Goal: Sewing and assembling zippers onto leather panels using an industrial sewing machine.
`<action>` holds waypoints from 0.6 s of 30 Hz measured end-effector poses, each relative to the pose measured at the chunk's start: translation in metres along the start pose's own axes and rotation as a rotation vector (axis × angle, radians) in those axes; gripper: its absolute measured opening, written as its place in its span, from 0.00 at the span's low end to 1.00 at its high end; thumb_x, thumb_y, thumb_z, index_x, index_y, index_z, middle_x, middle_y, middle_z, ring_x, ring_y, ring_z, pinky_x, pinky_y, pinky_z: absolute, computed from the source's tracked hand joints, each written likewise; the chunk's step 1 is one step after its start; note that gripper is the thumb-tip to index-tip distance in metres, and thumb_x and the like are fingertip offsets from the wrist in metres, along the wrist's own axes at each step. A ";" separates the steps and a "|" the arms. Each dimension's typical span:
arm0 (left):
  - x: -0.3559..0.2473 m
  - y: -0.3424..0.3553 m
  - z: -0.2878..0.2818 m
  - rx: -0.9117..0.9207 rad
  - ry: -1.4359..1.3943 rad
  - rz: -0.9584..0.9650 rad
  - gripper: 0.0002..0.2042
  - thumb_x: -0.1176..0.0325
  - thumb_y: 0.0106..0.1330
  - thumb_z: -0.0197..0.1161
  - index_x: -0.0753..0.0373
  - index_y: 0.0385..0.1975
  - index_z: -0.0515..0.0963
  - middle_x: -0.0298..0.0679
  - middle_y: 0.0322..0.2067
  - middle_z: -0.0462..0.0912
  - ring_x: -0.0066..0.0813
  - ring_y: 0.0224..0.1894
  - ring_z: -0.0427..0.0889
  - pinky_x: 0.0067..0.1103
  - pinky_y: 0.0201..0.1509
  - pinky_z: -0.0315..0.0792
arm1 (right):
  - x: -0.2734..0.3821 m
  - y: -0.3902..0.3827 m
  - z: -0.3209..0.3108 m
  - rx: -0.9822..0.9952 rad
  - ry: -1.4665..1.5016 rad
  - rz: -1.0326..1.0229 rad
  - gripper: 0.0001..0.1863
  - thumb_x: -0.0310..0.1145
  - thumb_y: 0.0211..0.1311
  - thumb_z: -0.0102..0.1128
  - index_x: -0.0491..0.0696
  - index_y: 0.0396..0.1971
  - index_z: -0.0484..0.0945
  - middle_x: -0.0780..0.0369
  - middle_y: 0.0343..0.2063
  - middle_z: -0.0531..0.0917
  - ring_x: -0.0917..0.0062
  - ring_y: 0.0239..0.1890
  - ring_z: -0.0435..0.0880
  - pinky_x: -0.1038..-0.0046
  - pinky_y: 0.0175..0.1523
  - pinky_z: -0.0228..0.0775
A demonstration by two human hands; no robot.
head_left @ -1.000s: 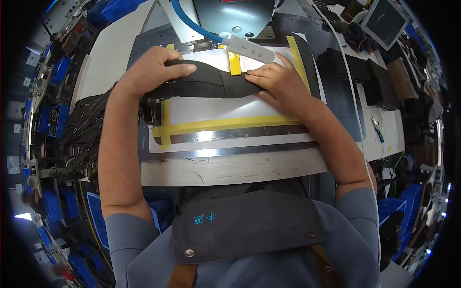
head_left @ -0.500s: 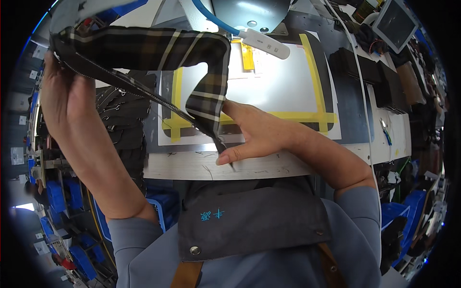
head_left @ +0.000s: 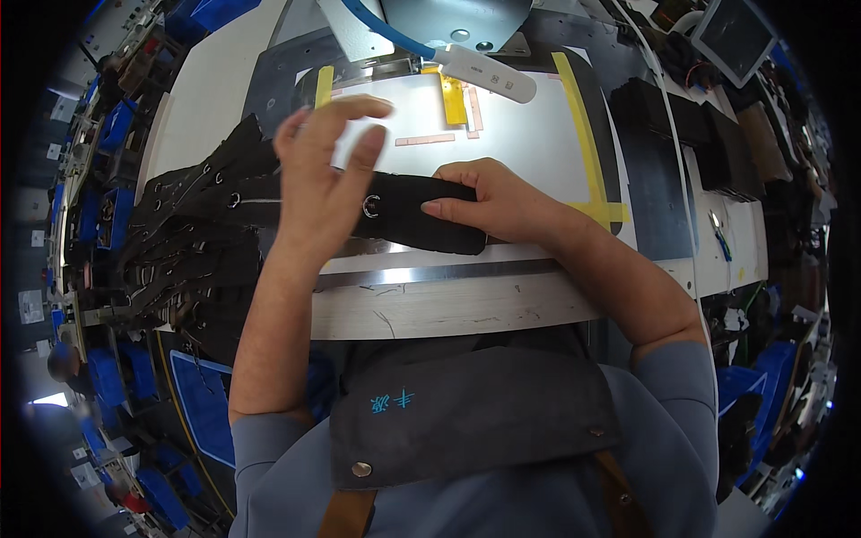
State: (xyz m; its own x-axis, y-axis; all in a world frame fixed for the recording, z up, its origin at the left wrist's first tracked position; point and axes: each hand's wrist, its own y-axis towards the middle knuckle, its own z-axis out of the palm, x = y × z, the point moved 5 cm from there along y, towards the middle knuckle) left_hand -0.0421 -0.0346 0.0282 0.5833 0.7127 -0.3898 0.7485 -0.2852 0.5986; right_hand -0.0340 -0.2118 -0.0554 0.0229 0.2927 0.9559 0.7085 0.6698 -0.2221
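Observation:
My left hand (head_left: 327,184) is raised over the left part of the work plate, fingers apart and curved, holding nothing visible. My right hand (head_left: 484,202) grips the right end of a dark fabric strip (head_left: 408,231) with a metal ring, between thumb and fingers. The strip lies across the lower part of a white sheet (head_left: 520,143) edged with yellow tape (head_left: 583,134); beyond it are a yellow guide (head_left: 452,100) and short pink marking strips (head_left: 424,140). A heap of similar dark pieces (head_left: 184,264) with rings lies to the left, partly behind my left hand.
A metal machine head (head_left: 421,22) stands at the back, with a white handheld-shaped device (head_left: 489,73) on a blue tube. To the right are black blocks (head_left: 726,157), pliers (head_left: 720,235), a screen (head_left: 734,40) and a white cable. Blue bins (head_left: 202,403) sit below at left.
The strip, raised with its plaid side showing half a second ago, now lies flatter, dark side up. My left hand has moved right from the far left and opened; my right hand has moved up the plate.

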 end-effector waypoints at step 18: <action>0.084 0.043 0.108 0.379 0.183 -0.198 0.17 0.50 0.64 0.68 0.59 0.30 0.86 0.43 0.22 0.85 0.40 0.28 0.85 0.33 0.36 0.76 | -0.011 0.009 -0.084 -0.512 -0.761 -0.493 0.11 0.36 0.60 0.68 0.46 0.38 0.86 0.61 0.37 0.83 0.68 0.39 0.84 0.67 0.45 0.76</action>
State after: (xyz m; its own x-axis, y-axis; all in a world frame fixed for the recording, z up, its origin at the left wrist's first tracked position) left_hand 0.0732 -0.0567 -0.0545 0.3774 0.8689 -0.3202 0.9223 -0.3217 0.2140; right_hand 0.0313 -0.2664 -0.0517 -0.6756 0.5374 0.5048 0.7369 0.5143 0.4387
